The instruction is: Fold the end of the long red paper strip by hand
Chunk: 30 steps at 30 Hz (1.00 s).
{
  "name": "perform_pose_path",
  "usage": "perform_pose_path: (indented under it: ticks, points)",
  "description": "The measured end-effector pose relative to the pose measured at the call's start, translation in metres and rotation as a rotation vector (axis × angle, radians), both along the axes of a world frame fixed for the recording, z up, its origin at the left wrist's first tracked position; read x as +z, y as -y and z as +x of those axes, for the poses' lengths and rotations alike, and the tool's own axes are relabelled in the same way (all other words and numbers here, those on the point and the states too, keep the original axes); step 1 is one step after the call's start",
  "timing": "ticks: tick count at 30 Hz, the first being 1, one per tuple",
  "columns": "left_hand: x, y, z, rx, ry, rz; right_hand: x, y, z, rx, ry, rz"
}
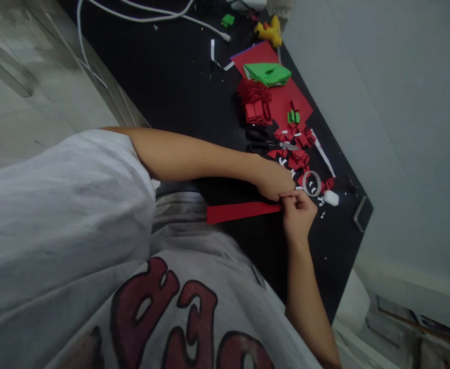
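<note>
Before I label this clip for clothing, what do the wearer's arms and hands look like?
The left hand and right hand are bare, ungloved. The left arm emerges from a loose, pale grey short sleeve; the right forearm is bare. The shirt bears dark red lettering outlined in black.

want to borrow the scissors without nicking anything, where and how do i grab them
Probably take the scissors by the black handles, coming in from the picture's left: those loops face that way, while the blades point right among red paper pieces. Keep slightly high, as the left forearm lies just below the handles.
</note>
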State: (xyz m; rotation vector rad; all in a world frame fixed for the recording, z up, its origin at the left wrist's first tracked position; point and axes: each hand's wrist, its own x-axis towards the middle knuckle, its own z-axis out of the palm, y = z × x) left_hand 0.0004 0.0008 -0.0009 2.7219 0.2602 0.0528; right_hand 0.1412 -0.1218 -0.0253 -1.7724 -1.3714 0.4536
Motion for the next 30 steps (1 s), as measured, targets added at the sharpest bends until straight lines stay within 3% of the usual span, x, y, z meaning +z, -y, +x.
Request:
perform_pose_path:
  ticks: [11, 23, 30]
  points:
    - [0.0011, 0.0008, -0.0012, 0.034, 0.01, -0.072, -0.001, -0.0001, 0.0008, 0.001, 0.011, 0.003]
    - [0.0017, 0.0011, -0.0005, -0.017, -0.022, 0.06, -0.0009, 0.0003, 0.0015, 0.008, 0.0, 0.0]
    - [0.0021, 0.0004, -0.0005, -0.016, -0.001, 0.029, -0.0014, 0.0003, 0.0016, 0.013, 0.003, 0.001]
